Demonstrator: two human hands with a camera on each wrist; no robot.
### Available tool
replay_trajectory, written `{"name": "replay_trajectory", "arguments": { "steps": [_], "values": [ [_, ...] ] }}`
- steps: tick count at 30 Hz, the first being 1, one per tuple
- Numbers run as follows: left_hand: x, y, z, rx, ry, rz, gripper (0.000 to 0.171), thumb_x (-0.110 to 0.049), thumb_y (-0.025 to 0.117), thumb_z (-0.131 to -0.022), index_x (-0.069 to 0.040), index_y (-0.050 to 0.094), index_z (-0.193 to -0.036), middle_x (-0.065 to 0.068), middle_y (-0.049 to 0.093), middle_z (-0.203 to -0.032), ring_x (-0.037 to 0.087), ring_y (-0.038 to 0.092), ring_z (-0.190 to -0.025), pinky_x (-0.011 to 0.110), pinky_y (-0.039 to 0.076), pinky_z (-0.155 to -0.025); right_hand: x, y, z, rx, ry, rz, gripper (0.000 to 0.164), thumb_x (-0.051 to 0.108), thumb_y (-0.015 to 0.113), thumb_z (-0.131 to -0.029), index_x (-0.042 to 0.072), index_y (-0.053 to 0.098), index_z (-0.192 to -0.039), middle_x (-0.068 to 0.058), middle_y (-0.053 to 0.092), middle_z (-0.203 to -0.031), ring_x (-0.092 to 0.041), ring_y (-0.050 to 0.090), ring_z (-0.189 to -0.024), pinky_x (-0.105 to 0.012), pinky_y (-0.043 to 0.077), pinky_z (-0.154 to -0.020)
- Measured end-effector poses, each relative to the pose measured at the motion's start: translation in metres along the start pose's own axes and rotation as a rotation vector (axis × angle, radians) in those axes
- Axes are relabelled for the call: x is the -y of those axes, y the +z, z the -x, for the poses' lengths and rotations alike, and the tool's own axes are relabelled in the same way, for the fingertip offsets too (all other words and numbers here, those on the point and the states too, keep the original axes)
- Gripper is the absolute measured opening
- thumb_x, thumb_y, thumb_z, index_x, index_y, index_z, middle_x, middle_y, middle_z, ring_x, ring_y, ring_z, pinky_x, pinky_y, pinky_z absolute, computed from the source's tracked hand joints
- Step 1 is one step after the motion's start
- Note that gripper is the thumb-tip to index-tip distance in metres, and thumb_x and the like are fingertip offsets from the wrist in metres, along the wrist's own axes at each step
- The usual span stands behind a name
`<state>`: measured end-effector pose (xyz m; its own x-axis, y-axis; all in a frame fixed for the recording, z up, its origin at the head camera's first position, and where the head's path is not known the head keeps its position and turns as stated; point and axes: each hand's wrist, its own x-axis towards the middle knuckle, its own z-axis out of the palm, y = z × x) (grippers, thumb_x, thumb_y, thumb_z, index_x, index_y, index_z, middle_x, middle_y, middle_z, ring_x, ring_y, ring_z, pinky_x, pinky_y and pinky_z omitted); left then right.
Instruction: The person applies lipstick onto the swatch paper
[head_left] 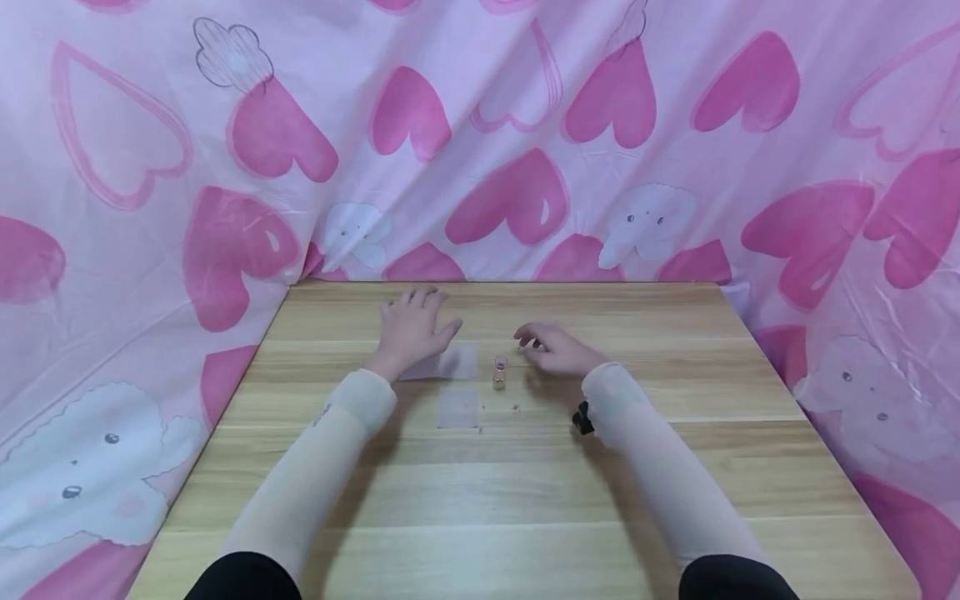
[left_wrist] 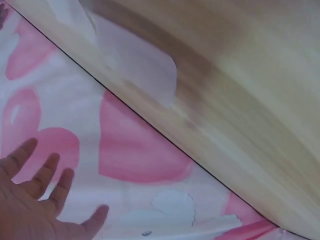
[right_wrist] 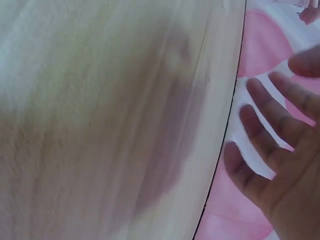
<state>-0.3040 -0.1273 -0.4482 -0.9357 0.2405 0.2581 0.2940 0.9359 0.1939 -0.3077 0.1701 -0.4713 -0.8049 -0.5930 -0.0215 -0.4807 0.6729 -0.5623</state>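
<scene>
My left hand (head_left: 412, 333) is spread with its fingers apart over the far left part of the table. Below and beside it lies a whitish translucent sheet (head_left: 459, 362), also seen in the left wrist view as a pale sheet (left_wrist: 140, 62). A smaller square translucent sheet (head_left: 457, 409) lies closer to me. Right of the sheets stands a tiny clear bottle (head_left: 499, 373) with pinkish contents. My right hand (head_left: 558, 348) hovers to the right of the bottle, fingers loosely bent. In the right wrist view, nothing shows in its palm (right_wrist: 300, 175).
A few tiny pinkish bits (head_left: 516, 407) lie on the wooden table (head_left: 525, 517) near the square sheet. A small black object (head_left: 582, 418) sits at my right cuff. Behind the table's far edge hangs a pink heart-patterned curtain (head_left: 510, 108), which also runs along both sides.
</scene>
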Motion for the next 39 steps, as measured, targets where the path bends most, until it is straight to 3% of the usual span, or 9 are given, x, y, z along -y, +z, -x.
{"name": "replay_trajectory", "arguments": {
  "steps": [5, 13, 21, 24, 30, 35, 39],
  "values": [
    [-0.015, 0.003, 0.01, 0.039, 0.078, 0.038, 0.063, -0.066, 0.044, -0.09, -0.026, 0.049, -0.14, 0.002, 0.047, -0.146, 0.03, 0.042, -0.135, 0.062, 0.034, -0.1, 0.006, 0.009, 0.006, 0.086, -0.026, -0.054, 0.047, 0.017, 0.054, -0.092, 0.004, 0.047, -0.137, -0.015, 0.058, -0.131, -0.029, 0.057, -0.119, -0.046, 0.047, -0.103],
    [-0.029, 0.01, 0.023, 0.166, 0.155, 0.356, 0.057, -0.061, 0.046, -0.094, -0.028, 0.048, -0.14, -0.002, 0.05, -0.144, 0.026, 0.044, -0.135, 0.058, 0.034, -0.109, 0.012, 0.022, 0.01, 0.128, -0.025, -0.124, 0.054, 0.021, 0.059, -0.093, 0.004, 0.041, -0.14, -0.014, 0.054, -0.136, -0.03, 0.054, -0.125, -0.048, 0.043, -0.108],
    [-0.037, 0.02, 0.027, 0.192, 0.177, 0.418, 0.058, -0.058, 0.049, -0.094, -0.024, 0.048, -0.141, 0.0, 0.051, -0.144, 0.025, 0.045, -0.135, 0.056, 0.033, -0.112, 0.015, 0.032, 0.003, 0.113, -0.047, -0.106, 0.054, 0.035, 0.068, -0.089, 0.012, 0.049, -0.134, 0.0, 0.059, -0.127, -0.018, 0.054, -0.122, -0.041, 0.042, -0.109],
    [-0.043, 0.024, 0.027, 0.213, 0.177, 0.467, 0.059, -0.055, 0.052, -0.093, -0.022, 0.048, -0.141, 0.0, 0.051, -0.143, 0.024, 0.046, -0.134, 0.051, 0.036, -0.112, 0.013, 0.036, 0.0, 0.105, -0.055, -0.058, 0.053, 0.039, 0.068, -0.088, 0.015, 0.052, -0.132, 0.004, 0.061, -0.119, -0.014, 0.055, -0.113, -0.037, 0.046, -0.101],
    [-0.051, 0.028, 0.026, 0.243, 0.187, 0.549, 0.059, -0.05, 0.058, -0.092, -0.019, 0.048, -0.141, 0.002, 0.058, -0.136, 0.021, 0.053, -0.126, 0.044, 0.045, -0.105, 0.014, 0.039, -0.005, 0.1, -0.088, -0.045, 0.033, 0.032, 0.07, -0.088, 0.017, 0.06, -0.116, 0.004, 0.061, -0.092, -0.014, 0.054, -0.082, -0.028, 0.049, -0.074],
    [-0.055, 0.03, 0.025, 0.273, 0.226, 0.563, 0.054, -0.046, 0.058, -0.094, -0.016, 0.051, -0.139, -0.001, 0.064, -0.127, 0.017, 0.06, -0.119, 0.038, 0.05, -0.1, 0.017, 0.041, -0.007, 0.095, -0.1, -0.005, 0.016, 0.029, 0.069, -0.089, 0.022, 0.064, -0.102, 0.001, 0.061, -0.088, -0.015, 0.052, -0.086, -0.029, 0.045, -0.077],
    [-0.057, 0.03, 0.024, 0.277, 0.236, 0.56, 0.05, -0.043, 0.059, -0.094, -0.015, 0.054, -0.136, -0.003, 0.065, -0.127, 0.016, 0.061, -0.116, 0.037, 0.05, -0.098, 0.016, 0.044, -0.008, 0.083, -0.071, 0.013, 0.014, 0.029, 0.069, -0.089, 0.023, 0.063, -0.1, 0.001, 0.06, -0.09, -0.016, 0.051, -0.092, -0.032, 0.043, -0.084]
  ]
}}
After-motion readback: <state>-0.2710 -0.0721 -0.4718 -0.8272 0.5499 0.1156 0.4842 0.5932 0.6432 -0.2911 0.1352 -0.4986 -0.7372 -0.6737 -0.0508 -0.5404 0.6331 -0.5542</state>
